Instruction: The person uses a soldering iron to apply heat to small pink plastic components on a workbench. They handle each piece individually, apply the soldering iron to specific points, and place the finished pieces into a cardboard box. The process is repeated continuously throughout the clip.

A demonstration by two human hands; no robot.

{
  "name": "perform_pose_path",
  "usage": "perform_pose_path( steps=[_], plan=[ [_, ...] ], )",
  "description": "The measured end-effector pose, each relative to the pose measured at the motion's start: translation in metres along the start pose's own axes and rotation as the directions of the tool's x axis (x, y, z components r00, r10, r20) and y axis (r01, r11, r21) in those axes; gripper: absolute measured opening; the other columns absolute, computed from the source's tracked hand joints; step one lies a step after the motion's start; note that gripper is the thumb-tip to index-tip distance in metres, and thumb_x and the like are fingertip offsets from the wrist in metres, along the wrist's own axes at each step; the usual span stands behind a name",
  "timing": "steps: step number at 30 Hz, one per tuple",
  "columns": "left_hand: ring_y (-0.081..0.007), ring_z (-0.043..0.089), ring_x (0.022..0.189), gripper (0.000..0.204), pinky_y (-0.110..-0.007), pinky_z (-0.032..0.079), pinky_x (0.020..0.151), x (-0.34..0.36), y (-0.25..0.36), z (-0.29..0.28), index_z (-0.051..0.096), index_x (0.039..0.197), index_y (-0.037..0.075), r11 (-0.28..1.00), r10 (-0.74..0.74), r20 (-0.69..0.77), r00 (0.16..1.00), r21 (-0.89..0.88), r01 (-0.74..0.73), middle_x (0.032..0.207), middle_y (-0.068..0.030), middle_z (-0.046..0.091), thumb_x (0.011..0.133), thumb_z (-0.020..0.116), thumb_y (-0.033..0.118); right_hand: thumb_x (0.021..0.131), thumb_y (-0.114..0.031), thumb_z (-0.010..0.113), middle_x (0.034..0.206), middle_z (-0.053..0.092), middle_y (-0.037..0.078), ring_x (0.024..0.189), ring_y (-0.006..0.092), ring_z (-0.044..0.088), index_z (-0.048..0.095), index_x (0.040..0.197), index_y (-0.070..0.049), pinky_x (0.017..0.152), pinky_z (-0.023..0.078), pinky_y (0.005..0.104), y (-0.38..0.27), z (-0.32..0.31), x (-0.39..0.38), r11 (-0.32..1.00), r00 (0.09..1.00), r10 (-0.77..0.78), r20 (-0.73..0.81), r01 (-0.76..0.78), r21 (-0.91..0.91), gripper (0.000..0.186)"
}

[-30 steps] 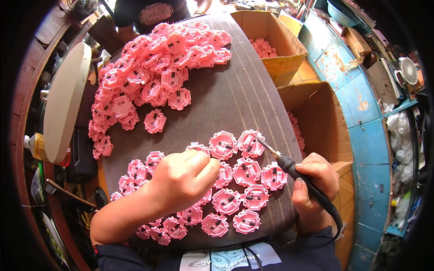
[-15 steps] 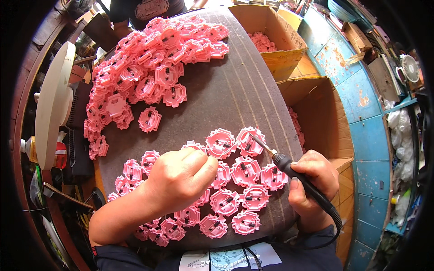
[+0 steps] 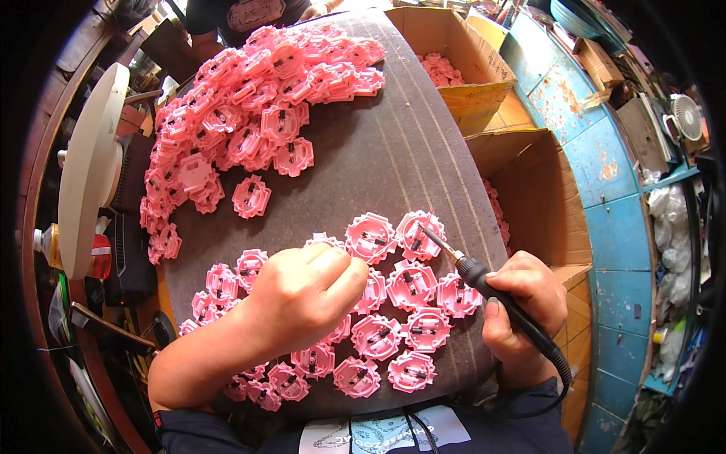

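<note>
A black-handled soldering iron [image 3: 501,291] is gripped in my right hand [image 3: 527,306], its cord running down from the handle's rear. Its metal tip meets a round pink plastic part [image 3: 420,235] at the far right of the near group. My left hand [image 3: 308,291] is closed with curled fingers above the near parts; whatever it may pinch is hidden under it. Beside its knuckles lies another pink part [image 3: 370,238]. Each part carries small black pieces and fine wires in its middle. More pink parts [image 3: 376,337] spread between my hands and under my left forearm.
A large heap of pink parts [image 3: 257,98] covers the table's far left. Two cardboard boxes [image 3: 541,193] with pink parts stand beyond the dark table's [image 3: 363,144] right edge. Blue cabinets [image 3: 620,287] line the right. Another person's sleeve [image 3: 200,19] shows at the far end.
</note>
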State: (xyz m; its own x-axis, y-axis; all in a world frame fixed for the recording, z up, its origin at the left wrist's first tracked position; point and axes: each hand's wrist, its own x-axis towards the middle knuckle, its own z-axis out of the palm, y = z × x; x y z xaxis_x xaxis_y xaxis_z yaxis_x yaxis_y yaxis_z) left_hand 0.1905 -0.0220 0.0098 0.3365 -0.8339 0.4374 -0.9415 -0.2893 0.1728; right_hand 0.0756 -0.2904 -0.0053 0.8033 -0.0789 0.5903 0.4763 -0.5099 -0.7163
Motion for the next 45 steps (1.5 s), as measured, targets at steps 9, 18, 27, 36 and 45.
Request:
perform_pose_path(
  steps=[9, 18, 27, 36, 45],
  plan=[
    [-0.0196, 0.057, 0.061, 0.018, -0.033, 0.048, 0.052, -0.004, 0.002, -0.004, 0.063, 0.087, 0.002, 1.0, 0.0, -0.012, 1.0, 0.002, 0.0, 0.071, -0.0045, 0.049, 0.073, 0.072, 0.009, 0.071, -0.005, 0.073, 0.072, 0.063, 0.014, 0.061, 0.0263, 0.06, 0.069, 0.1, 0.005, 0.055, 0.046, 0.0361, 0.004, -0.003, -0.005, 0.998, 0.994, -0.029, -0.108, 0.035, 0.054, 0.03],
    [-0.0221, 0.058, 0.06, 0.022, -0.036, 0.048, 0.052, 0.006, 0.008, -0.001, 0.065, 0.092, 0.001, 0.999, 0.007, 0.041, 0.999, -0.045, -0.005, 0.073, -0.0061, 0.054, 0.074, 0.078, 0.003, 0.078, -0.005, 0.072, 0.079, 0.062, 0.012, 0.068, 0.0221, 0.058, 0.068, 0.101, 0.001, 0.062, 0.045, 0.0329, -0.003, -0.005, -0.017, 1.0, 0.999, 0.005, -0.05, -0.006, -0.021, 0.024],
    [-0.0192, 0.059, 0.062, 0.014, -0.033, 0.049, 0.053, 0.008, 0.008, 0.005, 0.061, 0.082, 0.006, 1.0, 0.005, 0.001, 1.0, -0.004, -0.005, 0.071, -0.0039, 0.05, 0.073, 0.071, 0.009, 0.075, -0.006, 0.072, 0.078, 0.063, 0.011, 0.067, 0.0227, 0.057, 0.069, 0.1, 0.0, 0.061, 0.045, 0.0337, -0.004, -0.006, -0.015, 0.999, 0.999, 0.011, -0.035, -0.012, -0.03, 0.026],
    [-0.0189, 0.058, 0.062, 0.014, -0.033, 0.049, 0.053, 0.007, 0.007, 0.006, 0.061, 0.083, 0.006, 1.0, 0.008, 0.008, 1.0, -0.005, -0.008, 0.071, -0.0038, 0.05, 0.074, 0.07, 0.01, 0.067, 0.007, 0.069, 0.072, 0.063, 0.012, 0.06, 0.0261, 0.06, 0.069, 0.099, -0.001, 0.056, 0.048, 0.0358, -0.008, -0.006, -0.009, 0.999, 1.0, -0.009, -0.029, 0.007, -0.05, 0.033],
    [-0.0194, 0.058, 0.062, 0.014, -0.033, 0.049, 0.053, 0.007, 0.007, 0.004, 0.061, 0.084, 0.005, 1.0, 0.008, 0.014, 1.0, -0.005, -0.008, 0.072, -0.004, 0.05, 0.075, 0.071, 0.009, 0.077, -0.009, 0.071, 0.077, 0.061, 0.011, 0.066, 0.0218, 0.056, 0.068, 0.099, 0.0, 0.06, 0.043, 0.0332, -0.003, -0.006, -0.016, 1.0, 0.998, 0.013, -0.065, -0.013, -0.01, 0.024]
  ],
)
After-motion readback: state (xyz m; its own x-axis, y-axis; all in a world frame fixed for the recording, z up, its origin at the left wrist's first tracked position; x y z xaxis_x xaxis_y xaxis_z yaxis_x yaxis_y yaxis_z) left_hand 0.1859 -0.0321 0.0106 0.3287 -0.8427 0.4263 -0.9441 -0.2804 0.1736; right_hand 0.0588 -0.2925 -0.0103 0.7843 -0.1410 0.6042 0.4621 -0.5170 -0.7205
